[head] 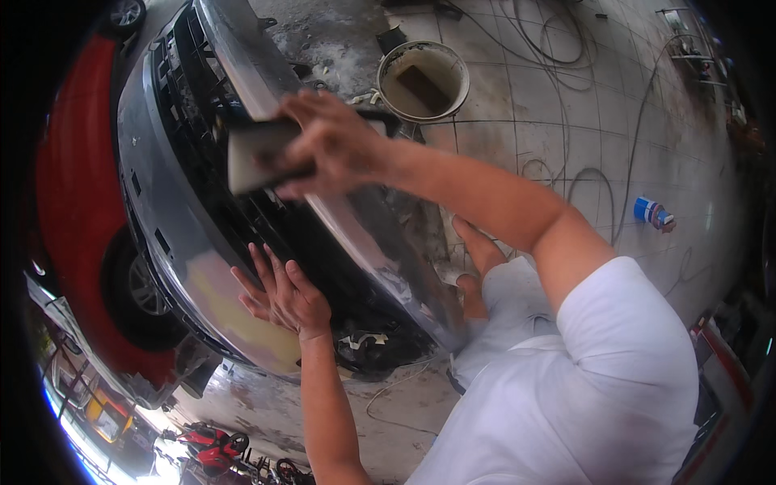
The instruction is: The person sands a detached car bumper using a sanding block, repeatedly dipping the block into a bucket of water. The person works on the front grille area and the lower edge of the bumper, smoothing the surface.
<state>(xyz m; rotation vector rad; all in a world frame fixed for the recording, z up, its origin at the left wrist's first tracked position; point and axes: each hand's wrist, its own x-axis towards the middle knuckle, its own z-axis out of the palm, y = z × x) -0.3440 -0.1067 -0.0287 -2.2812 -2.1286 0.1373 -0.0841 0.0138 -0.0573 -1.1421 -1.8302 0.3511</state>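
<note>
A car bumper cover (pixel 227 297), grey with yellowish filler patches and a black grille, lies before me. My right hand (pixel 327 142) grips a blurred flat block (pixel 245 157), pale on its face with dark edges, above the grille and the bumper's near strip. Its exact kind cannot be told. Lower left, my left hand (pixel 288 297) has its fingers spread over the bumper beside the yellowish patch and holds nothing; whether it touches the surface is unclear. Beyond my right forearm stands a round bucket (pixel 464 85) of murky liquid with a dark rectangular block (pixel 422 89) in it.
A red car (pixel 76 182) stands close behind the bumper at left. Hoses or cables (pixel 567 115) lie looped on the tiled floor (pixel 485 142). A blue container (pixel 647 210) is at right. Red motorcycles (pixel 212 448) stand at lower left. My bare feet are near the bumper's edge.
</note>
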